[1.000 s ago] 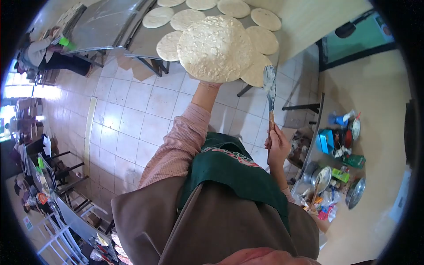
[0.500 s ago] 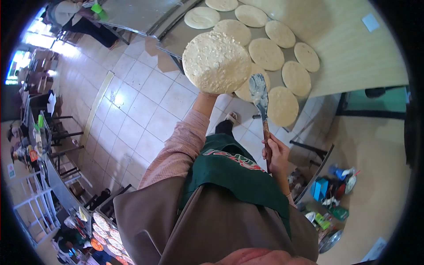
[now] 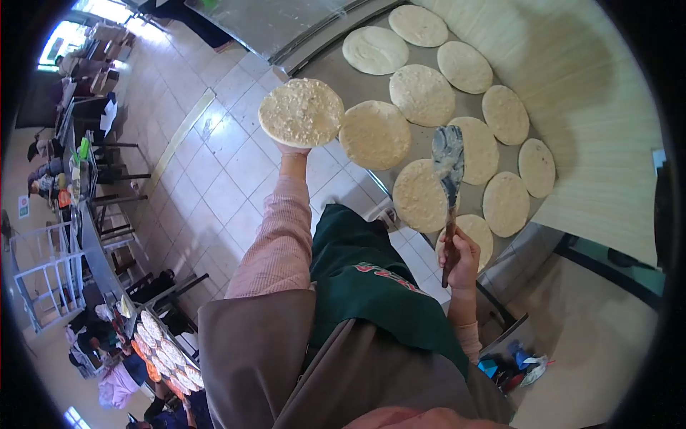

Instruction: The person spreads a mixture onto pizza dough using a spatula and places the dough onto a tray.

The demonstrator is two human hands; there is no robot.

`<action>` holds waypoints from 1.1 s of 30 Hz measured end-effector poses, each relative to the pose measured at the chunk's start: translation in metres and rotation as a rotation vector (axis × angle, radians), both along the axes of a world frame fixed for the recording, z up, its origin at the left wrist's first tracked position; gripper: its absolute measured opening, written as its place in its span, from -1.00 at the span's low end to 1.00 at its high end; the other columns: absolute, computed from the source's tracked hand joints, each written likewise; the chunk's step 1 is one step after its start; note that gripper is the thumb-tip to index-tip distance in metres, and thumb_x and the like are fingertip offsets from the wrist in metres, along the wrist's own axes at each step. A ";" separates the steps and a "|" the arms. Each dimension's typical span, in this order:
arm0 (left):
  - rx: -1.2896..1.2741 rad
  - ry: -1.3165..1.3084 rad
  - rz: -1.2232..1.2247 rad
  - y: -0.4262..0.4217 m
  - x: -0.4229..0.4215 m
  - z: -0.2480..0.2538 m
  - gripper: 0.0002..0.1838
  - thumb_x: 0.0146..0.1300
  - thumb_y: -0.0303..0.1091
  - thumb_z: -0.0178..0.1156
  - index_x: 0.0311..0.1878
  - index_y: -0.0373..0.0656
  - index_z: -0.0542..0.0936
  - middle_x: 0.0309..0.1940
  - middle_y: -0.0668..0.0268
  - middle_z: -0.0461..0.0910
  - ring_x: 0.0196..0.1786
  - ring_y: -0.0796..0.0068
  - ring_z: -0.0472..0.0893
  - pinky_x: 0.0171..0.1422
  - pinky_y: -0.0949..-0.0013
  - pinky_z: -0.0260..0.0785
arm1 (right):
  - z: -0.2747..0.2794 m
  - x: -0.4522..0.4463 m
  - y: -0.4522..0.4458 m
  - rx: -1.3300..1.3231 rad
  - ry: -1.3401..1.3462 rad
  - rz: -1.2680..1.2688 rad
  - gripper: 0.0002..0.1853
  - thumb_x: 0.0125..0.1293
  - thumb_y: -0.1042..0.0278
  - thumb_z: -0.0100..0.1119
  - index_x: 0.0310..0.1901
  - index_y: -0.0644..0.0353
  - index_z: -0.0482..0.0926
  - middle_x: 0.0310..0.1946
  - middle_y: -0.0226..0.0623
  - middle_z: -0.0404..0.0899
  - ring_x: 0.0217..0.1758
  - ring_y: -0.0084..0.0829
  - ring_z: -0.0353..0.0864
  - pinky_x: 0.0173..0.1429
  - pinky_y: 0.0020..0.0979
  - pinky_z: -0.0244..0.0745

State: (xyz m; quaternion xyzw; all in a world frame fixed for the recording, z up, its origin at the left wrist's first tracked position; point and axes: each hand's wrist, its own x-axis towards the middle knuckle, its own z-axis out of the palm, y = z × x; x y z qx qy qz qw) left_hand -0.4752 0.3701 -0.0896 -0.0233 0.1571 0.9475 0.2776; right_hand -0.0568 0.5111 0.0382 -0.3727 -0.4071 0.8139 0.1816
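My left hand [image 3: 291, 149] supports a round flatbread [image 3: 301, 113] from below, and its fingers are mostly hidden under it. The bread's upper face is pale and coated with a lumpy whitish layer. My right hand [image 3: 463, 259] is closed around the wooden handle of a spatula [image 3: 449, 161], whose wide blade is smeared with pale paste. That blade points away from me, over the metal table [image 3: 361, 61] where several more flatbreads lie. Closest to the held bread is a coated flatbread [image 3: 375, 136]; another coated one [image 3: 419, 196] lies beside the spatula blade.
A wooden panel [image 3: 572, 86] borders the table on the right. Beyond its far left edge stands another metal table [image 3: 268, 25]. At the lower left, a tray of round breads [image 3: 166, 350] is near other people. Stools [image 3: 114, 196] line the tables on the left.
My left hand has carried the flatbread left and farther from my head, so it looks smaller. The spatula has shifted right with my right hand. The view has turned, showing more of the table.
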 end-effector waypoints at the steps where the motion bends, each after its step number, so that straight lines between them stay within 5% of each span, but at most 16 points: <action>1: -0.010 -0.012 0.018 0.006 -0.012 -0.009 -0.38 0.37 0.16 -0.20 0.33 -0.05 0.37 0.26 0.16 0.45 0.25 0.05 0.47 0.31 -0.12 0.35 | -0.002 -0.007 0.005 -0.022 0.013 0.007 -0.62 0.36 0.27 0.00 0.07 0.40 0.49 -0.32 -0.29 0.56 -0.65 -0.53 0.44 -0.63 -0.55 0.33; 13: -0.240 -0.230 -0.082 0.029 -0.114 -0.098 -0.48 0.40 0.01 -0.21 0.22 -0.12 0.46 0.15 0.20 0.54 0.15 0.09 0.54 0.24 -0.05 0.42 | 0.002 -0.092 -0.002 -0.096 0.068 -0.114 -0.64 0.33 0.29 0.06 -0.06 0.49 0.50 -0.34 -0.17 0.55 -0.68 -0.47 0.45 -0.66 -0.54 0.36; 19: -0.567 -0.132 -0.301 0.008 -0.150 -0.098 -0.58 0.48 -0.23 -0.19 0.33 -0.09 0.33 0.21 0.18 0.48 0.20 0.15 0.52 0.24 -0.03 0.42 | 0.001 -0.150 -0.006 -0.145 -0.024 -0.121 -0.64 0.32 0.26 0.06 -0.09 0.48 0.49 -0.34 -0.16 0.54 -0.68 -0.46 0.46 -0.67 -0.53 0.36; 21: -0.716 -0.087 -0.428 -0.004 -0.157 -0.090 -0.59 0.44 -0.33 -0.05 0.33 -0.05 0.33 0.04 0.19 0.57 0.02 0.27 0.61 0.11 0.01 0.49 | -0.002 -0.170 -0.004 -0.133 -0.010 -0.103 -0.62 0.32 0.25 0.05 -0.05 0.47 0.47 -0.34 -0.18 0.54 -0.69 -0.47 0.46 -0.67 -0.54 0.35; 25: -0.746 -0.100 -0.587 -0.013 -0.166 -0.079 -0.61 0.47 -0.37 -0.15 0.33 -0.07 0.33 0.13 0.19 0.51 0.13 0.22 0.55 0.17 -0.08 0.44 | -0.007 -0.206 0.001 -0.147 -0.033 -0.110 -0.55 0.31 0.21 0.06 0.04 0.48 0.42 -0.33 -0.21 0.54 -0.68 -0.49 0.45 -0.67 -0.56 0.34; 28: -0.860 -0.004 -0.771 -0.010 -0.182 -0.074 -0.60 0.44 -0.42 -0.15 0.31 -0.10 0.35 0.04 0.22 0.57 0.07 0.25 0.59 0.10 0.01 0.50 | -0.005 -0.226 0.006 -0.132 -0.015 -0.095 -0.54 0.31 0.21 0.06 0.08 0.47 0.42 -0.33 -0.20 0.54 -0.68 -0.49 0.44 -0.66 -0.55 0.34; 30: -1.299 0.285 -0.878 -0.003 -0.190 -0.054 -0.58 0.37 -0.47 -0.18 0.27 -0.14 0.39 -0.10 0.23 0.62 -0.04 0.30 0.62 -0.06 0.14 0.56 | -0.002 -0.234 0.008 -0.135 -0.003 -0.092 -0.54 0.31 0.23 0.06 0.09 0.47 0.42 -0.33 -0.20 0.54 -0.68 -0.50 0.44 -0.65 -0.56 0.34; 33: -1.463 0.555 -0.853 -0.013 -0.205 -0.075 -0.58 0.31 -0.47 -0.17 0.22 -0.17 0.42 -0.20 0.22 0.63 -0.15 0.34 0.64 -0.20 0.25 0.56 | -0.004 -0.240 0.013 -0.127 0.008 -0.086 -0.54 0.31 0.23 0.07 0.08 0.47 0.43 -0.33 -0.21 0.53 -0.68 -0.50 0.44 -0.65 -0.56 0.35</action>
